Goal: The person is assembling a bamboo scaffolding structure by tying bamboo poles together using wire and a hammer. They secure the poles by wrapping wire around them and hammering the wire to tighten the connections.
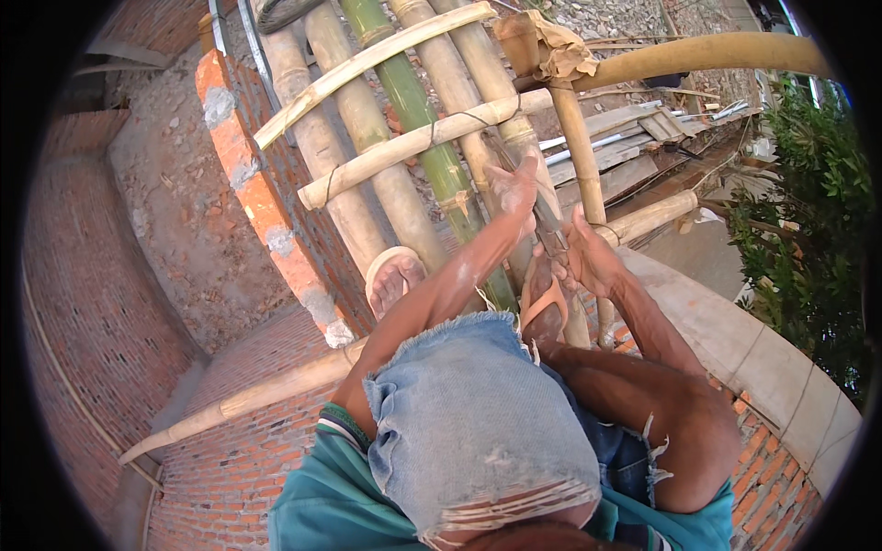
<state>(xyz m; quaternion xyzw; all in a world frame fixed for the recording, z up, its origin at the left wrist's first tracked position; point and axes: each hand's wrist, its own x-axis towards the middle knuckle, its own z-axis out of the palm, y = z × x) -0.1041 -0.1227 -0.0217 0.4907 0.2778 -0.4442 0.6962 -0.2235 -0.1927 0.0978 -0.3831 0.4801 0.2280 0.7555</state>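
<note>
My left hand [514, 195] and my right hand [588, 255] are close together over the right side of a bamboo platform. A long, thin, dark grey strip [544, 220] runs between them; whether it is wire, cord or something else I cannot make out. The fingers of my left hand are curled round its upper part. Lower down, my right hand pinches it near my right sandalled foot [546, 308]. Under my hands lie the lengthwise bamboo poles [455, 87], one green pole [404, 87] among them. A split bamboo crosspiece [427, 147] is tied across the poles with dark ties.
An orange brick wall edge [266, 202] with mortar patches stands left of the platform, above a deep rubble-strewn space [193, 211]. On the right are an upright bamboo post [579, 151], a thick bamboo rail [707, 57] and a pale ledge [735, 335]. Planks and pipes [634, 138] lie below.
</note>
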